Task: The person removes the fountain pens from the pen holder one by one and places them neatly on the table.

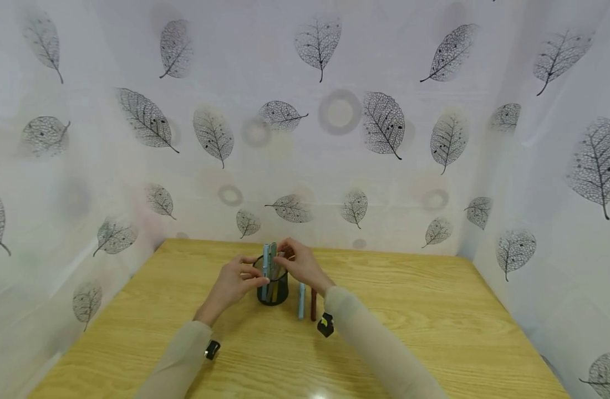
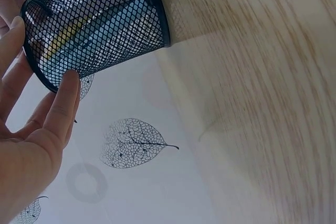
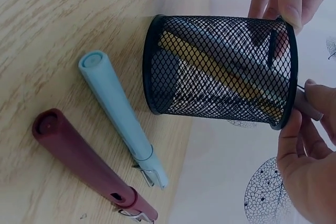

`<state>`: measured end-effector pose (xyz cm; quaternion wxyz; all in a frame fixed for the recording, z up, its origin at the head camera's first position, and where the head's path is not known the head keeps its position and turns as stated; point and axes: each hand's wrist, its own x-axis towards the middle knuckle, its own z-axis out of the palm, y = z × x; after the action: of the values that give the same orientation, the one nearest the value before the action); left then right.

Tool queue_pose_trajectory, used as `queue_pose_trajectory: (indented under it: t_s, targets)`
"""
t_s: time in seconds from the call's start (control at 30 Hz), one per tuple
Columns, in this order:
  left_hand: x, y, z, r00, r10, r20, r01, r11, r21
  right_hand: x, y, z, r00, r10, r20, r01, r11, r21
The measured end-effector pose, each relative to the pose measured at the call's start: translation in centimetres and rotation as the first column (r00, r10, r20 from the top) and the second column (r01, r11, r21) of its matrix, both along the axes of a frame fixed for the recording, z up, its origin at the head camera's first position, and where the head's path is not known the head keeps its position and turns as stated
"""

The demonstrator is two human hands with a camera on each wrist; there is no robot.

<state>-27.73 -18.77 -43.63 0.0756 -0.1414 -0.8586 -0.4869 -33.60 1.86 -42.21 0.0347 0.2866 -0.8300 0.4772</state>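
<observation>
A black mesh pen cup [image 1: 273,293] stands upright on the wooden table with several pens in it. My left hand [image 1: 235,281] grips its rim, thumb and fingers on the near and left sides. A light blue pen [image 1: 265,260] and a grey-green one rise above the rim, and a yellow pen [image 3: 197,59] shows through the mesh. At the rim's right side my right hand [image 1: 301,264] pinches the top of a grey pen [image 3: 308,104], whose lower part is inside the cup. To the cup's right lie another light blue pen [image 3: 118,109] and a maroon pen [image 3: 86,163], side by side.
The light wooden table [image 1: 410,310] reaches back to a white curtain [image 1: 335,183] printed with dark leaves, which also hangs along both sides. Small black devices hang at my left wrist [image 1: 212,349] and right wrist [image 1: 326,325].
</observation>
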Motion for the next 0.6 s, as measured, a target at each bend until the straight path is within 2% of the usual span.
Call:
queue_pose_trajectory:
  t_s: [0.37,0.6]
  targets:
    - [-0.04,0.02,-0.02,1.0,0.002,-0.002,-0.002,1.0,-0.017,0.21,0.21,0.12,0.999,0.029,-0.037,-0.029,1.0,0.005]
    - [0.04,0.09,0.04,1.0,0.011,0.004,-0.011,1.0,-0.012,0.1,0.44,0.15,0.998,0.05,-0.026,-0.05,0.999,-0.019]
